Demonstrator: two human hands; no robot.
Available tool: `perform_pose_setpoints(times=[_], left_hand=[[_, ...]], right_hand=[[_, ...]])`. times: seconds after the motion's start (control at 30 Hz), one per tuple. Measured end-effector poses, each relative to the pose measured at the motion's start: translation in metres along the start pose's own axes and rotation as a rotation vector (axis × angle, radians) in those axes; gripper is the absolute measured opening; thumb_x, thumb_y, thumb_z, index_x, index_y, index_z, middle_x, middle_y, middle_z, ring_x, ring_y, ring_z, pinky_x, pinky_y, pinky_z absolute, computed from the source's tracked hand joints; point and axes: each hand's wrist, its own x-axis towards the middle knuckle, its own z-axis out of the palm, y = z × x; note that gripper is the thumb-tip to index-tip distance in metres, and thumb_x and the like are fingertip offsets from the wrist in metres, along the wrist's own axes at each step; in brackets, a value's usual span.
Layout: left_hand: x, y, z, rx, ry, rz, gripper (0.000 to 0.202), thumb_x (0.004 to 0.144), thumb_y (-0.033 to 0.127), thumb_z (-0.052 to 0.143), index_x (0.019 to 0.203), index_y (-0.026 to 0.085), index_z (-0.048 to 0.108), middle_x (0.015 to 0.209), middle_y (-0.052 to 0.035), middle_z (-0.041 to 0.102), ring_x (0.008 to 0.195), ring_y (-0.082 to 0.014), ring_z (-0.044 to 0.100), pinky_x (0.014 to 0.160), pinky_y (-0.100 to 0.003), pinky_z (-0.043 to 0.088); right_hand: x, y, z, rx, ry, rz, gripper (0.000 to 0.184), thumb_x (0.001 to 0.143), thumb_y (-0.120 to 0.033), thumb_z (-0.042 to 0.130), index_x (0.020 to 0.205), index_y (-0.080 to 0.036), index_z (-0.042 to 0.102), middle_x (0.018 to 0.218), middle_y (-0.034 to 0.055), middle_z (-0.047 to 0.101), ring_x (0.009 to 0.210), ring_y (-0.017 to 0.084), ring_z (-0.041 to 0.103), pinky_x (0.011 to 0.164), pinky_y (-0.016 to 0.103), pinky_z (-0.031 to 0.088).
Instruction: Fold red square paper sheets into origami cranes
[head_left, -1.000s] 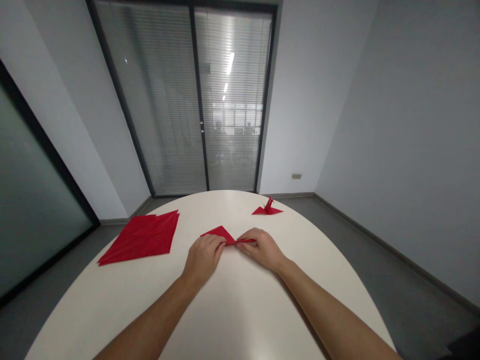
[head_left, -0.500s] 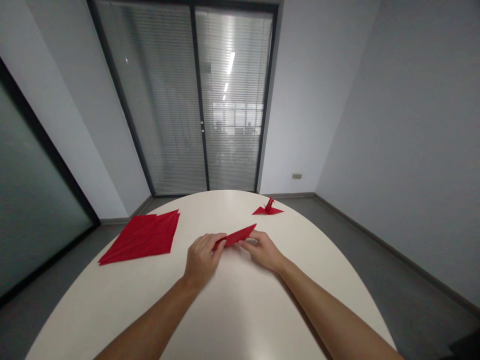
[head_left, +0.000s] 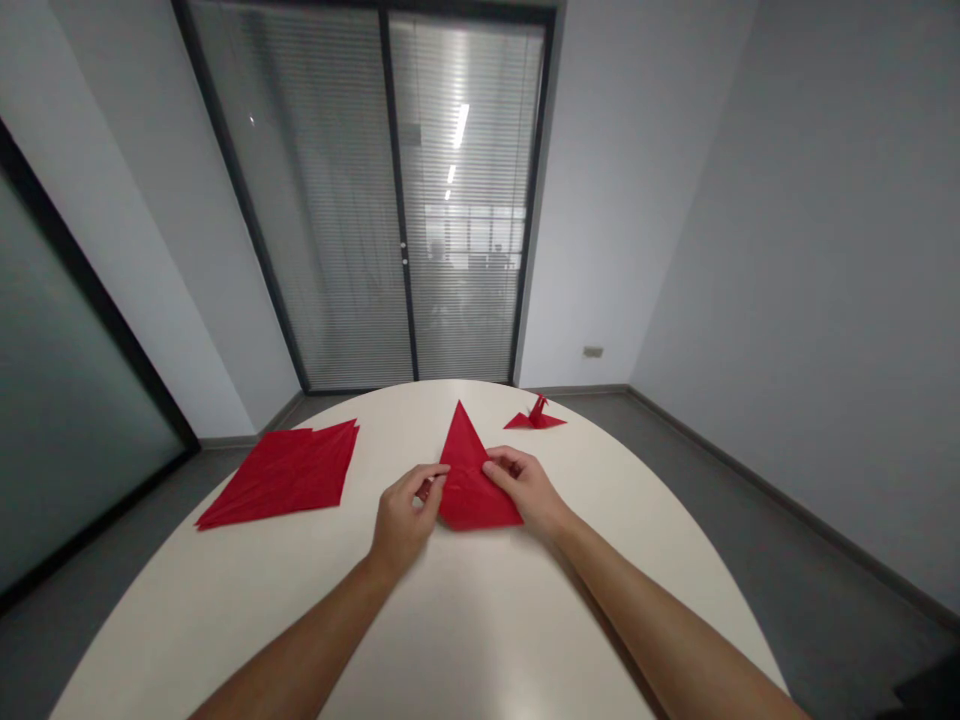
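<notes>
A red sheet of origami paper [head_left: 469, 490], folded to a tall point at the far end and wide at the near end, is held up between my hands above the table. My left hand [head_left: 405, 510] pinches its left edge between thumb and fingers. On the right side, my right hand [head_left: 529, 488] grips the paper, thumb on the face toward me and fingers behind it. A finished red paper crane [head_left: 537, 415] stands just beyond my right hand, wings spread. Left of my left hand lies a stack of red paper sheets [head_left: 285, 475].
The round white table [head_left: 450, 620] carries all the paper, and its curved edge runs round both sides. Behind it are glass panels with blinds [head_left: 465, 300] and a pale wall [head_left: 615, 200] with a small socket plate [head_left: 592, 352].
The folded paper has turned from a narrow, slanted strip to a broad face with its point upward. Both hands have shifted their hold to its two side edges.
</notes>
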Motion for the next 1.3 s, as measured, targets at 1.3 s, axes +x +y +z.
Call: perform_pose_setpoints(times=[1.3], left_hand=[[-0.002,-0.014,0.005,0.617,-0.558,-0.067,0.041,0.095,0.029,0.048,0.133,0.024,0.061,0.146,-0.0125,0.054,0.137,-0.031,0.046,0.116,-0.055,0.032]], right_hand=[[-0.01,0.001,-0.013,-1.008,-0.461,-0.343,0.047,0.092,-0.039,0.061,0.134,-0.017,0.063,0.138,0.0167,0.061,0.13,0.031,0.054,0.111,0.047,0.042]])
